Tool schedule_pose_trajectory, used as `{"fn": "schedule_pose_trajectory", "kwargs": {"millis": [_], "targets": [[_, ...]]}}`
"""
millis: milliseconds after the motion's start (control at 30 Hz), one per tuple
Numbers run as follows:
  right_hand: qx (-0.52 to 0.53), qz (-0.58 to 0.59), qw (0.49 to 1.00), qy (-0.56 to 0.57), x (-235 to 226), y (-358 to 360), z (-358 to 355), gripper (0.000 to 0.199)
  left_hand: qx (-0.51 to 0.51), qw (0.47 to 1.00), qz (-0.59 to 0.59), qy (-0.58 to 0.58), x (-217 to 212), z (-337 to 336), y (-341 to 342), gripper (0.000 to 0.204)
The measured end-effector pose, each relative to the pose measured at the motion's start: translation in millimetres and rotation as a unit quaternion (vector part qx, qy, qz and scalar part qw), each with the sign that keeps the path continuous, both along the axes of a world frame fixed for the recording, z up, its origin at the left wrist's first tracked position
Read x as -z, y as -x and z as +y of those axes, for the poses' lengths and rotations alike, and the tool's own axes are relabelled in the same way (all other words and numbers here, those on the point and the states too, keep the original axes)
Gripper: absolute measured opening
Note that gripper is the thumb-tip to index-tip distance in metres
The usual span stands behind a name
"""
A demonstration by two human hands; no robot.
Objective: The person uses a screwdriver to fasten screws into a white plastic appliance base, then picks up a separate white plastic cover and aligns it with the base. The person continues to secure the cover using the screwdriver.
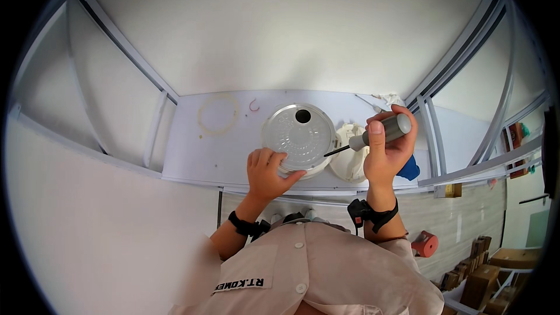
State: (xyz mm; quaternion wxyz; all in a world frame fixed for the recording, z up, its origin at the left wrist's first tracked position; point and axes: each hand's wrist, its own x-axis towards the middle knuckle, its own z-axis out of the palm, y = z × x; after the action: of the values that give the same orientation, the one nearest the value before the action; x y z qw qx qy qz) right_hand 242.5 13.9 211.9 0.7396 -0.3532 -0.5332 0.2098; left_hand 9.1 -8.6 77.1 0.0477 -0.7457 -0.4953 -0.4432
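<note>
A round grey metal-topped unit (297,140) lies on the white table. Its top has a dark round hole towards the far side and a ring of embossed marks. My left hand (268,176) grips the near left rim, with curled fingers on top and the thumb along the near edge. In my closed right hand (389,157) is a screwdriver (385,132) with a grey handle. Its dark shaft points left and down, and the tip is at the unit's right rim; whether it touches cannot be made out. Beside the unit lies a white round plastic part (348,166), partly behind my right hand.
A pale yellow ring (201,118) and a small red curved piece (251,105) lie on the table (192,154) at left. A blue object (410,168) is right of my wrist. White crumpled material (389,100) lies at the back. Metal frame posts (430,134) stand at the right.
</note>
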Motion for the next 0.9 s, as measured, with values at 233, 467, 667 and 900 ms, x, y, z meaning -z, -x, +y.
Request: {"fn": "schedule_pose_trajectory", "kwargs": {"millis": [233,467,667,900], "targets": [[0.021,0.017,0.999,0.024,18,-20,7,0.045,-0.047,0.998,0.04,0.01,-8,-4,-25,0.056],[0.037,0.01,0.997,0.067,32,-34,11,0.044,0.048,0.99,-0.042,0.126,-16,1,-11,0.038],[-0.002,0.012,0.998,0.055,36,-39,12,0.047,0.066,0.963,-0.057,0.253,-37,-2,-8,0.015],[-0.045,-0.024,0.999,0.019,35,-45,7,0.049,0.098,0.949,-0.016,0.299,-53,6,-1,0.01]]}}
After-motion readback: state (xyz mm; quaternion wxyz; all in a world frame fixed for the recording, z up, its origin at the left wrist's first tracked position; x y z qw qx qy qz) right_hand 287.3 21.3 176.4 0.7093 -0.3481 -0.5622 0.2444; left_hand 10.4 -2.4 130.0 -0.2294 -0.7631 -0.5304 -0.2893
